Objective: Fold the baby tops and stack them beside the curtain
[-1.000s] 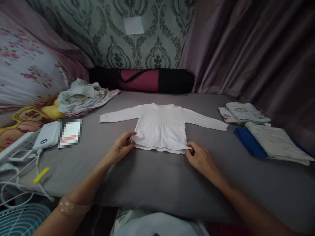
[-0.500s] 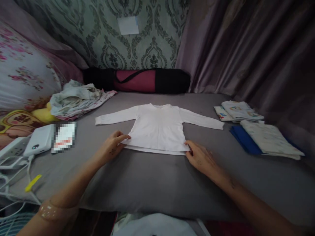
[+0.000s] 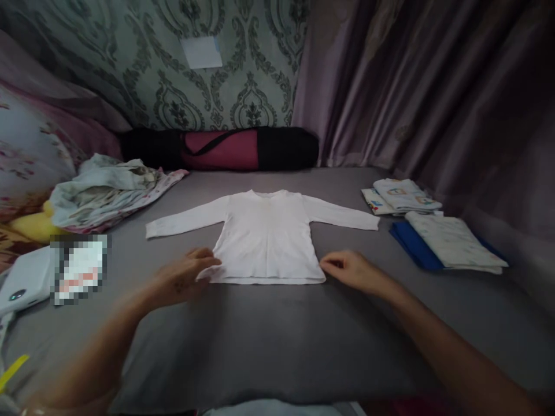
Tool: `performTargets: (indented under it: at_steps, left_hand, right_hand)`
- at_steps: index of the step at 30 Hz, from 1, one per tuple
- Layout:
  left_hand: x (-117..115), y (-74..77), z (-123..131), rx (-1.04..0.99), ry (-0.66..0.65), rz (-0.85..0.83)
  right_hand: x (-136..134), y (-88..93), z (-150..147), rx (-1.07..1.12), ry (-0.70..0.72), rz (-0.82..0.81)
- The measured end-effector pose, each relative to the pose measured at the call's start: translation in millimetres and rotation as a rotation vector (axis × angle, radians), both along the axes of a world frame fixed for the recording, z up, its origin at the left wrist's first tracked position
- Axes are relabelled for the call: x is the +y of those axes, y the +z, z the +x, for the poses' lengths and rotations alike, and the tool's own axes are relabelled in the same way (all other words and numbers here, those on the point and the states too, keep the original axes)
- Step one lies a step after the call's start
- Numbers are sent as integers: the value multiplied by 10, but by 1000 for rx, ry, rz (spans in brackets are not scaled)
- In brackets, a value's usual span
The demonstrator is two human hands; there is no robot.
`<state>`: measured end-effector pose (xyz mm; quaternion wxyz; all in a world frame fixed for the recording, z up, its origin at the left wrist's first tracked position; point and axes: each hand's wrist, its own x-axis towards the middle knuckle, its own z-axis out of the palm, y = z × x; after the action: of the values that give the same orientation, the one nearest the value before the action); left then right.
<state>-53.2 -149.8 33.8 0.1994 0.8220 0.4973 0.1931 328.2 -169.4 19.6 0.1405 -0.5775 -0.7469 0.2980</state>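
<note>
A white long-sleeved shirt point(image 3: 266, 240) lies flat, front up, on the grey bed surface point(image 3: 269, 341) with both sleeves spread out. My left hand point(image 3: 184, 278) is at the shirt's lower left hem corner, fingers curled over the edge, slightly smeared by motion. My right hand point(image 3: 353, 270) is at the lower right hem corner, its fingers drawn together in a pinch that touches the fabric edge. The hem lies flat on the bed.
Folded clothes point(image 3: 451, 240) on a blue piece and a second folded stack point(image 3: 401, 195) lie at the right. A crumpled heap of clothes point(image 3: 102, 193) is at the left. A black and maroon roll bag point(image 3: 221, 149) lies along the wall. A white power bank point(image 3: 23, 280) sits at the left edge.
The hem, held slightly lifted in two layers before, now lies flat. Both hands stay at its corners. The camera has turned to the right and lowered.
</note>
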Motion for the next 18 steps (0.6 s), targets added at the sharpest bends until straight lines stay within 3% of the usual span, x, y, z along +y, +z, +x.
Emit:
performTargets:
  at_steps: [4,9,13,18]
  left_hand:
    - [134,56,875,87,-162,3]
    - [303,-27,1752,224,-330,-10]
    - [359,-249,1995,245,-200,63]
    - [403,-579,1977,141,-147,180]
  right_hand:
    - [573,-93,25,-149,-247,207]
    - [963,-169,-105,-452,-253,305]
    - [1016,-169,-137,-592,-130,312]
    - [1065,-203,-79,-673,-6,333]
